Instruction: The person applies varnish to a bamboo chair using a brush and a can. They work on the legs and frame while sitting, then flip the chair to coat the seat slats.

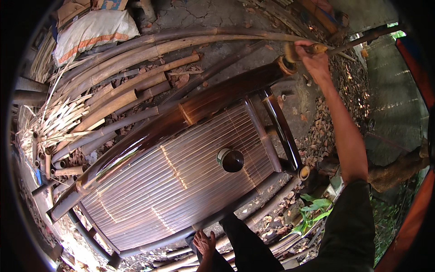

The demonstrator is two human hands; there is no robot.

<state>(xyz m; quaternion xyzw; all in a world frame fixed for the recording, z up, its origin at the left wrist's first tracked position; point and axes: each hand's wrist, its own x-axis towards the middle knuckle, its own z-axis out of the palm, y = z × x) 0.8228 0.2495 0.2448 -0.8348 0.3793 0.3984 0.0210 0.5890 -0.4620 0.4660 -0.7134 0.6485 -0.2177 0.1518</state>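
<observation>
A brush (320, 48) with a yellowish handle is gripped in my right hand (313, 62), stretched to the far right. Its pale bristles are at the open end of a thick, dark, glossy bamboo pole (226, 89). That pole forms the far side of a bamboo bench, whose seat is made of slats (149, 190). On the slats stands a small can (231, 160) with dark contents. My left hand (205, 243) lies by my leg at the bench's near rail (158, 240), fingers apart and holding nothing; whether it touches the rail I cannot tell.
Long bamboo poles (149, 47) and cut pieces lie beyond the bench. Split strips (59, 115) pile up at the left, below a white sack (95, 34). Dry leaves cover ground at the right, near a green plant (315, 208). A dark glossy bamboo piece (283, 127) forms the bench's right end.
</observation>
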